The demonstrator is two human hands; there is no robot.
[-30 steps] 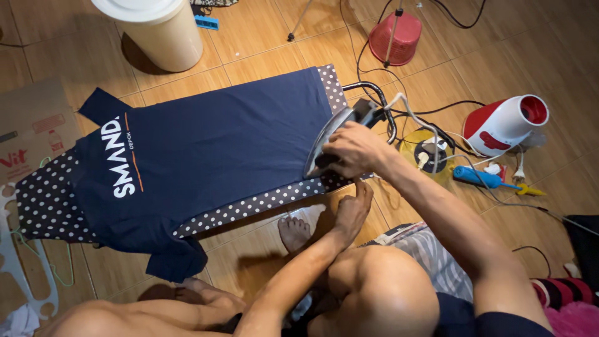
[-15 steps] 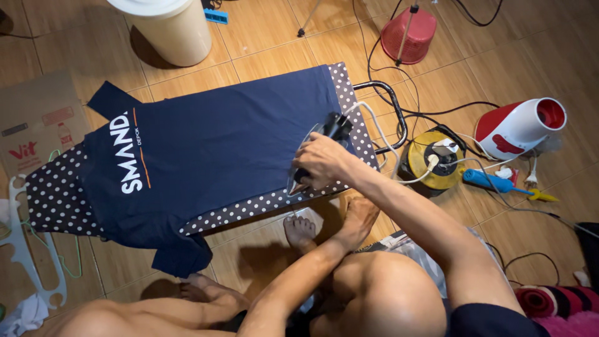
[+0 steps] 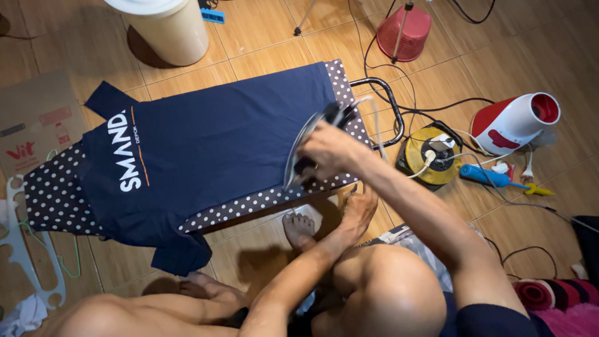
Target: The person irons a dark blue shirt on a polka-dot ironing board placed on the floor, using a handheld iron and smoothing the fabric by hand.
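Nearest the camera, at six o'clock, the person's bare knees and thighs fill the bottom of the view, with one bare foot (image 3: 301, 228) resting on the tan wooden-plank floor (image 3: 262, 37). Just past it, the left hand (image 3: 360, 209) reaches toward the near edge of the low ironing board with a dark polka-dot cover (image 3: 53, 196); its fingers lie together and point to twelve o'clock, holding nothing that can be seen. Above it, near the centre, the right hand (image 3: 331, 151) has its fingers clamped on the handle of a silver-soled electric iron (image 3: 307, 146), which stands tilted on its edge over the right end of the navy-blue T-shirt with white lettering (image 3: 206, 140). The shirt lies spread flat along the board, running from nine o'clock to the centre. At three o'clock sit a yellow round cable reel (image 3: 430, 159), a blue-handled tool (image 3: 483, 176) and a red-and-white tube-shaped appliance (image 3: 515, 123). Farthest off, at twelve o'clock, stand a cream plastic bucket (image 3: 165, 28) and a small red plastic basket (image 3: 407, 32)
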